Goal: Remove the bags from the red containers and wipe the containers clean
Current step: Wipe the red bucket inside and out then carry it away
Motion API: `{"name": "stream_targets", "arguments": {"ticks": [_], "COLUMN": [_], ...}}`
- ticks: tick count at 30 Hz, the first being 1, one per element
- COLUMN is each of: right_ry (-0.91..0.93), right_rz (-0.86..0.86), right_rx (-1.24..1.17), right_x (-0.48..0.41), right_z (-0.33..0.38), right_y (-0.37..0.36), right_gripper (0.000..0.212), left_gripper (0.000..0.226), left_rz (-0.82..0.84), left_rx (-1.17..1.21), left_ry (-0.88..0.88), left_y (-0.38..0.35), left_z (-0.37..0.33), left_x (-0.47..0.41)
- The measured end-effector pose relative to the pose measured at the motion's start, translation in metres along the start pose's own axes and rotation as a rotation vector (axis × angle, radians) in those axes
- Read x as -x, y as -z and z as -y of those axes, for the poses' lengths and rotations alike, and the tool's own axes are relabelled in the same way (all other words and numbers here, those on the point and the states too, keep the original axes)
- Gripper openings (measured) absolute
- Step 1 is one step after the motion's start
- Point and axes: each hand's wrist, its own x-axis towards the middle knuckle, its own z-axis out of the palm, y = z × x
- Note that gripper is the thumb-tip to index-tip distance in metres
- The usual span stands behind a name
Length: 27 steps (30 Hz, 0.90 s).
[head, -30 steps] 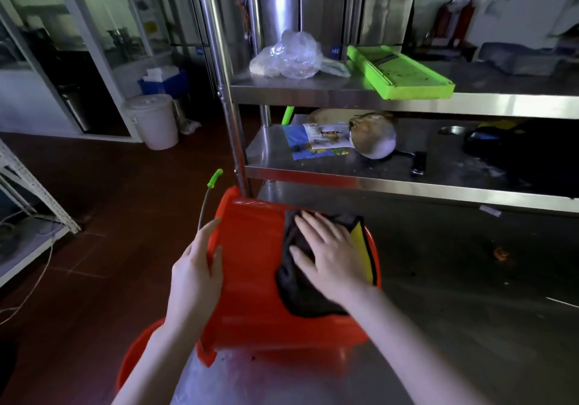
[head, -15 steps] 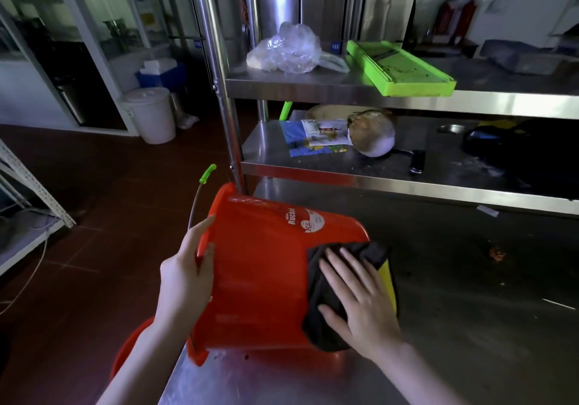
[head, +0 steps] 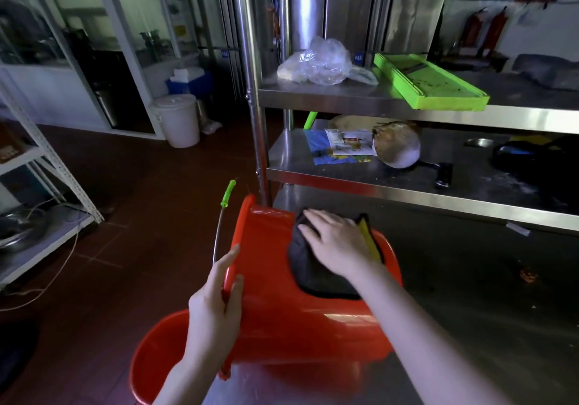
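The right hand (head: 336, 241) lies flat with fingers spread, pressing a black cloth with a yellow edge (head: 313, 276) onto the side of a red plastic bucket (head: 297, 326). The left hand (head: 216, 307) clamps that bucket's rim, thumb on the outer wall. The bucket lies tipped on its side at the steel table's (head: 470, 310) near left corner, and its wire handle with a green grip (head: 228, 193) sticks up. A second red bucket (head: 156, 364) sits lower, just off the table's left edge.

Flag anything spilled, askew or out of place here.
The red bucket lies on its side on the steel table, but the left hand grips its rim and the right hand presses a dark cloth on it, so that looks deliberate. An orange-brown scrap litters the table.
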Motion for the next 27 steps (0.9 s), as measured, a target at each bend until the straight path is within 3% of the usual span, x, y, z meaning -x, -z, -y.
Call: {"name": "stream_targets", "arguments": {"ticks": [4,7,10,13,16,21,23,25,27], "right_ry": [0.224,0.283,0.318,0.366,0.270,-0.035,-0.201,-0.343,-0.321], "right_rz": [-0.088,-0.161,-0.211,-0.227,-0.272,-0.327,-0.224,-0.011,0.057], "right_rx": [0.040,0.043,0.034,0.057,0.053,0.078,0.064,0.004,0.024], "right_x": [0.022,0.050,0.077,0.098,0.098,0.077,0.058,0.036,0.022], "right_z": [0.077,0.085,0.082,0.080,0.064,-0.011,-0.048,-0.067,-0.056], "right_y": [-0.018,-0.032,-0.045,-0.055,-0.052,-0.022,-0.004,0.012,0.013], "right_gripper": [0.060,0.059,0.059,0.066,0.066,0.055,0.051,0.047,0.045], "left_gripper": [0.065,0.084,0.088,0.087,0.073,0.067,0.067,0.066,0.065], "left_rz": [0.067,0.058,0.021,0.197,0.257,0.178,0.158,0.157,0.151], "left_rx": [-0.062,-0.027,-0.007,-0.206,-0.280,-0.038,0.006,-0.007,0.007], "left_ry": [0.057,0.129,0.171,0.255,0.295,0.275,0.237,0.170,0.126], "left_y": [0.012,0.022,0.023,0.011,0.003,0.014,0.016,0.017,0.017], "left_z": [-0.004,-0.022,-0.036,-0.042,-0.043,-0.034,-0.034,-0.036,-0.035], "left_x": [-0.006,-0.032,-0.078,-0.117,-0.126,-0.092,-0.076,-0.059,-0.044]}}
